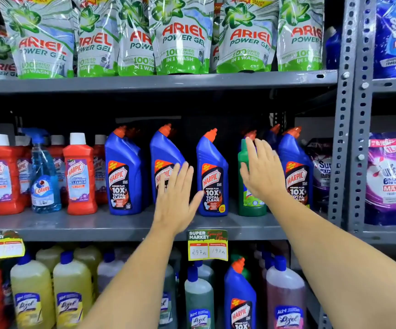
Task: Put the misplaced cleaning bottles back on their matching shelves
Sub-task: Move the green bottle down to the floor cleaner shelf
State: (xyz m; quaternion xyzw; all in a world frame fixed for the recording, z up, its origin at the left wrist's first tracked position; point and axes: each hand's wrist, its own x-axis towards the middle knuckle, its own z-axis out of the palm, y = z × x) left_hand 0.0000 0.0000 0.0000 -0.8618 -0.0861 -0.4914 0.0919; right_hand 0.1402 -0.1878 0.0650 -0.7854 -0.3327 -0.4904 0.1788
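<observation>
Grey metal shop shelving (pixel 159 83) fills the view, three levels showing, with a perforated upright (pixel 345 115) on the right. Top level: a row of green-and-white detergent pouches (pixel 182 36). Middle shelf (pixel 78 225), left to right: red bathroom cleaner bottles (pixel 79 174) with white caps, one pale blue spray bottle (pixel 44 179) standing among them, then blue toilet cleaner bottles (pixel 212 176) with orange angled caps, spaced apart in a row. A green bottle (pixel 249 200) stands upright among the blue ones, between the third blue bottle and the one furthest right, near the shelf's front edge. Purple pouches (pixel 384 176) sit in the next bay beyond the upright. Bottom level: yellow floor cleaner bottles (pixel 32 288), a greenish one, a pink one, and a single blue toilet cleaner bottle (pixel 239 302) standing among them. A price tag (pixel 207 245) hangs from the middle shelf's front edge, another at far left. Right hand (pixel 262 172): open, fingers extended and together, palm against the green bottle's right side and upper body, not closed around it. Left hand (pixel 175 198): open flat, fingers spread slightly, held in front of the second blue bottle, covering part of its label; whether it touches cannot be told. It holds nothing.
</observation>
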